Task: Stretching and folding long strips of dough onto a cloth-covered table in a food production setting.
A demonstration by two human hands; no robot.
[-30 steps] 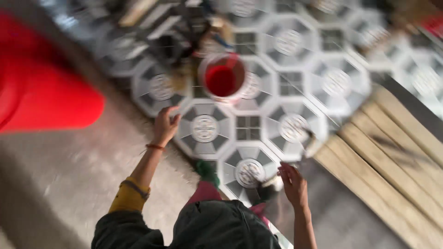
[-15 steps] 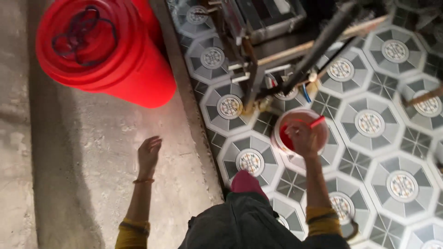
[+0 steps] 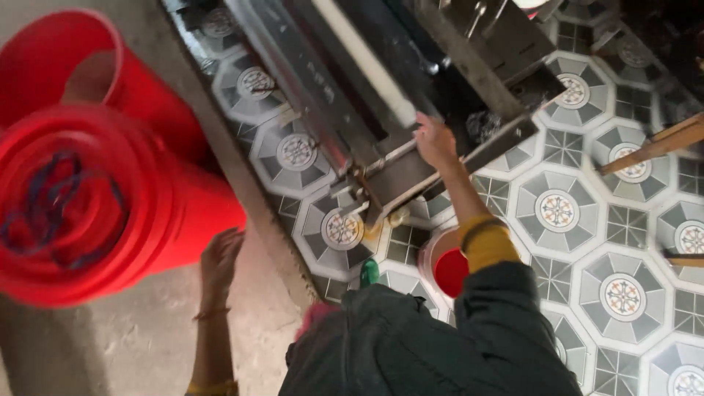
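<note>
**Right hand on the machine, left hand by the red bins**

The machine [image 3: 411, 95] lies as a long metal frame across the tiled floor [image 3: 623, 242], its long axis running from about 11 o'clock down to 5 o'clock. A pale roller [image 3: 367, 62] lies along the same line, one end pointing toward the right hand [image 3: 434, 139].

The right hand reaches up toward 12 o'clock and rests on the frame just below the roller's end. Its fingers are curled, but whether they grip anything cannot be told.

The left hand [image 3: 218, 257] hangs at about 8 o'clock, fingers loosely spread and holding nothing, just beside the lower side of the stacked red bins [image 3: 95, 213]. A dark cord [image 3: 51, 213] lies coiled inside the top bin. Another red bin [image 3: 66, 66] stands behind, at 10 o'clock.

A small red bucket [image 3: 449, 268] sits on the tiles close under the right forearm, partly hidden by the yellow cuff [image 3: 488, 242]. Wooden sticks [image 3: 660, 143] stretch in from 3 o'clock.

No labels or signs can be made out.
</note>
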